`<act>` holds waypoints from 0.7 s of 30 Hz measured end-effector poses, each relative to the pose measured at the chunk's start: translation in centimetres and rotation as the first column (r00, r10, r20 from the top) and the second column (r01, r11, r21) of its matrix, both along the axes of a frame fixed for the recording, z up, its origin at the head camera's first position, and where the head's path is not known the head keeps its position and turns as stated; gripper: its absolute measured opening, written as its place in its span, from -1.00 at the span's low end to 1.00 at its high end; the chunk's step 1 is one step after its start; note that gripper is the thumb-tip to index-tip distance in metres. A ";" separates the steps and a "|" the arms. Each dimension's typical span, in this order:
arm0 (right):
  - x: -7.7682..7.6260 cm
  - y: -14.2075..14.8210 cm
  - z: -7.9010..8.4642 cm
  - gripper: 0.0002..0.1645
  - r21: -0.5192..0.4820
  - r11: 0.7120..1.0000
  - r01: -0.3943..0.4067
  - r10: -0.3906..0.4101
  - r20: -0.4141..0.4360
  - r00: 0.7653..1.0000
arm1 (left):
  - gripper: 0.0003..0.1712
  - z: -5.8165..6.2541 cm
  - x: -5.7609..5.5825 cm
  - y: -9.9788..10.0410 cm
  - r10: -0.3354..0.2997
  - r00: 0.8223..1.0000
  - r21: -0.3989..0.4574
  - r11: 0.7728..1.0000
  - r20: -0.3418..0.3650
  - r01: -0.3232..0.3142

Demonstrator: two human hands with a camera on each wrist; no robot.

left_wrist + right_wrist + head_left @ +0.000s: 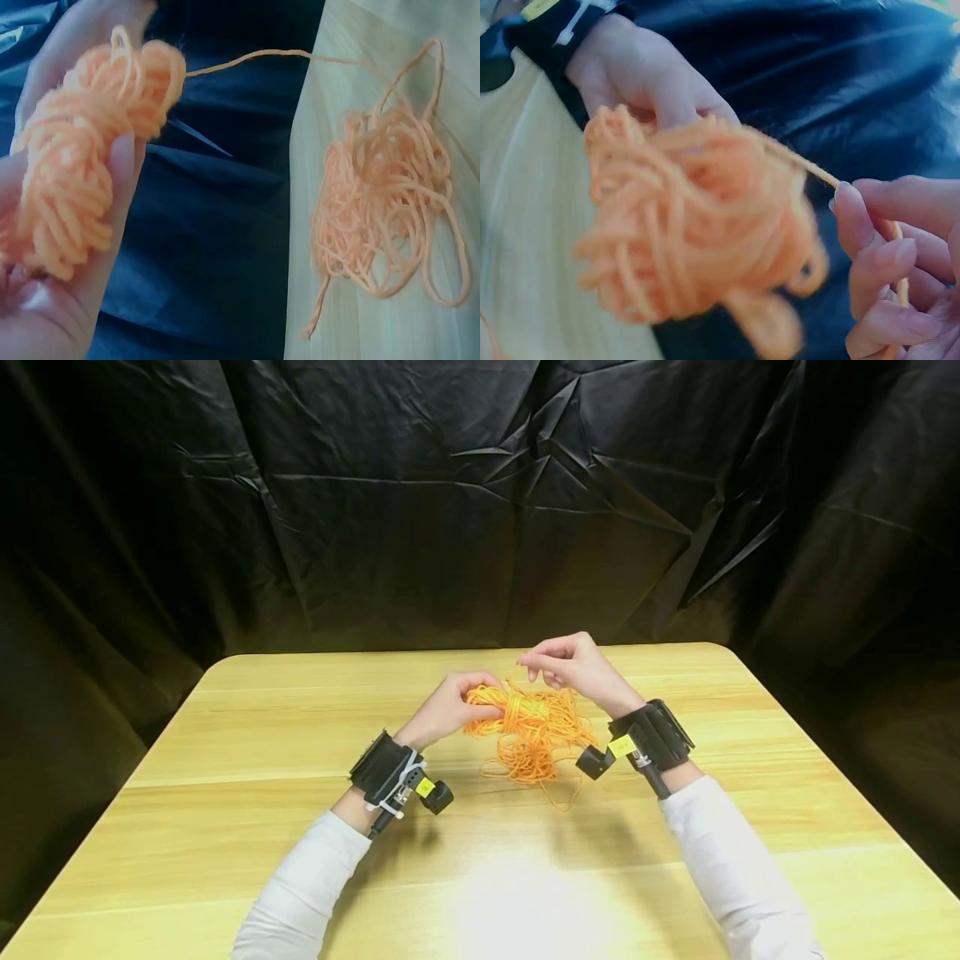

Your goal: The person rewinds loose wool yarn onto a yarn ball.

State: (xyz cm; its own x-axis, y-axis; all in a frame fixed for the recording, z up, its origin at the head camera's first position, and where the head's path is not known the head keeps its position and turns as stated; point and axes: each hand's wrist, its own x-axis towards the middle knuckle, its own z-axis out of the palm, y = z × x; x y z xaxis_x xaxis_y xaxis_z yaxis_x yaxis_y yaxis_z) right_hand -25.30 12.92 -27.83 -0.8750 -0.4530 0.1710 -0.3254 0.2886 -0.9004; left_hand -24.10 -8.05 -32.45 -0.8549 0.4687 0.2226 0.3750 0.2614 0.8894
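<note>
My left hand (pixel 447 708) grips one end of a wound bundle of orange cord (pixel 521 711), thumb in front and fingers behind. In the left wrist view, wraps of cord circle the bundle's middle, and small loops stick out at its end. To the right and slightly higher, my right hand (pixel 583 673) pinches a single strand (pixel 808 164) between thumb and forefinger. That strand runs taut from the bundle and passes down across the curled fingers in the right wrist view. A loose tangle of the same cord (pixel 386 206) lies on the table below the bundle.
The light wooden table (pixel 247 827) stretches out on all sides of the cord. Behind its far edge hangs a black, creased sheet (pixel 405 543). Each wrist wears a black strap with a small camera; the right camera (pixel 595 762) hangs near the tangle.
</note>
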 end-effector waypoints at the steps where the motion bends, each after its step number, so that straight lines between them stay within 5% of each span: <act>1: -0.1 0.1 -0.3 -0.69 -0.011 1.000 0.015 -0.014 0.020 1.000 | -0.80 0.0 0.0 0.0 -0.013 1.000 -0.002 1.000 0.000 0.013; 6: -0.5 0.1 -2.4 -0.64 -0.015 0.999 0.052 -0.050 0.089 0.995 | -0.76 0.3 0.3 0.1 -0.035 0.999 0.061 0.998 0.042 0.032; 12: 0.2 -0.8 -4.9 -0.77 -0.076 0.995 -0.062 0.071 0.110 0.991 | -0.74 0.6 0.3 0.4 0.024 0.995 0.196 0.980 0.096 -0.043; 21: 1.7 -2.8 -5.6 -0.74 -0.014 0.978 -0.209 0.210 0.039 0.977 | -0.73 0.7 0.0 0.5 0.143 0.990 0.277 0.951 0.009 -0.140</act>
